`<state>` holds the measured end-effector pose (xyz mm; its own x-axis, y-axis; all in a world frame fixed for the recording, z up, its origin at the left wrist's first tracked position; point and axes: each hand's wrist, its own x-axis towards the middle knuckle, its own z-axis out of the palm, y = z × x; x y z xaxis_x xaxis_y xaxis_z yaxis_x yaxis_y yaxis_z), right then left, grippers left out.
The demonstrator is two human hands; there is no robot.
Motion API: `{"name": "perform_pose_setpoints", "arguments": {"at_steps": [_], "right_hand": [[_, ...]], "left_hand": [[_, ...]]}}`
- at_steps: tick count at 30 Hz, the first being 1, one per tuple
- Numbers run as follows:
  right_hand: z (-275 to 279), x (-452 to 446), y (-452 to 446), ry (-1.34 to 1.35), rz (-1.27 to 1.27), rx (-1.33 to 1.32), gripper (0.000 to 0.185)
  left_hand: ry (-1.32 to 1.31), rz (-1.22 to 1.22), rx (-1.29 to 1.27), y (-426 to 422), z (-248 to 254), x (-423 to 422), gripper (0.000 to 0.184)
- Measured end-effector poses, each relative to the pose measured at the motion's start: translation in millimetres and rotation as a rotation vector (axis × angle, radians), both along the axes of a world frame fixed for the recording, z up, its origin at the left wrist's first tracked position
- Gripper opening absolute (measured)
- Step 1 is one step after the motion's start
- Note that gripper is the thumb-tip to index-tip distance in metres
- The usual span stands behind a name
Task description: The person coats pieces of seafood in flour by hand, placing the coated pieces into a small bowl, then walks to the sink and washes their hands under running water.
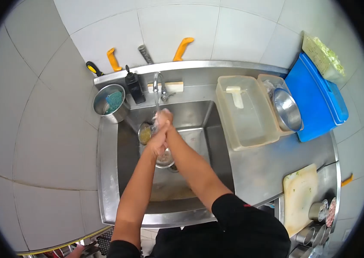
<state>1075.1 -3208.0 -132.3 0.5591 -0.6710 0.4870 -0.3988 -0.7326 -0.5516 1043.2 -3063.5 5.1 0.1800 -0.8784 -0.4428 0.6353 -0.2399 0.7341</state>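
Over the sink (210, 172), my two hands meet beneath the tap (159, 81). A stream of water falls from it onto my right hand (164, 117), whose fingers are blurred by water and motion. My left hand (159, 141) lies against my right wrist, its fingers closed around it. Below my hands a round metal bowl or strainer (164, 161) sits in the sink, partly hidden by my arms. Just left of my hands is a small metal bowl (145, 134) with yellowish contents.
A metal pot (100, 101) with a teal scouring pad (114, 102) and a black pump bottle (135, 87) stand behind left. On the right are a plastic tub (250, 116), a steel bowl (287, 109), a blue box (315, 94) and a cutting board (300, 193).
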Motion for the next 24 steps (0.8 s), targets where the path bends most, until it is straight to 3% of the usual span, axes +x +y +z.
{"name": "perform_pose_setpoints", "arguments": {"at_steps": [1,3,5,7,9,11,14,16,17,19,21,22,24], "right_hand": [[-15.6,13.8,-5.1,-0.181,0.042,0.554,0.013],[-7.4,5.0,-3.1,-0.354,0.088,1.102,0.017],[49.5,-24.2,27.4,-1.028,0.147,1.524,0.029],[89.3,-41.0,40.9,-0.967,0.102,1.634,0.027],[87.9,-50.2,36.4,-0.881,0.047,1.753,0.027],[60.6,-49.8,25.8,-0.988,0.174,1.826,0.023],[113.2,-73.0,36.3,-0.841,0.079,1.771,0.021],[95.1,-69.4,25.6,-0.844,0.067,1.770,0.020],[70.9,-61.9,16.8,-0.880,0.118,1.790,0.020],[73.9,-55.3,17.2,-0.908,0.195,1.808,0.021],[113.0,-66.5,34.4,-1.080,0.242,1.886,0.022],[99.2,-58.7,31.1,-1.075,0.256,1.892,0.022],[73.5,-40.4,25.0,-1.169,0.433,1.991,0.024]], "left_hand": [[0.177,-0.022,0.019,-12.8,-2.4,8.3,0.046],[0.213,0.049,0.032,-33.5,-0.6,9.7,0.039],[0.245,0.114,0.106,-48.0,-7.4,16.8,0.032],[0.194,0.108,0.098,-65.3,-38.8,34.4,0.028],[0.151,0.122,0.060,-86.9,-81.1,44.3,0.025],[0.183,0.119,0.023,-93.9,-112.9,46.9,0.022],[0.036,0.090,0.068,-99.0,-114.8,52.2,0.023],[-0.815,-0.007,-0.057,-112.6,-172.0,67.4,0.026],[-0.296,0.109,0.017,-121.6,-185.0,71.6,0.028],[0.214,0.231,0.070,-120.9,-157.5,68.6,0.030],[-0.093,0.684,0.088,-90.1,-77.8,36.6,0.029],[-0.100,0.695,0.085,-84.0,-77.1,41.2,0.029],[0.292,0.469,-0.245,-70.3,-74.8,52.2,0.034]]}}
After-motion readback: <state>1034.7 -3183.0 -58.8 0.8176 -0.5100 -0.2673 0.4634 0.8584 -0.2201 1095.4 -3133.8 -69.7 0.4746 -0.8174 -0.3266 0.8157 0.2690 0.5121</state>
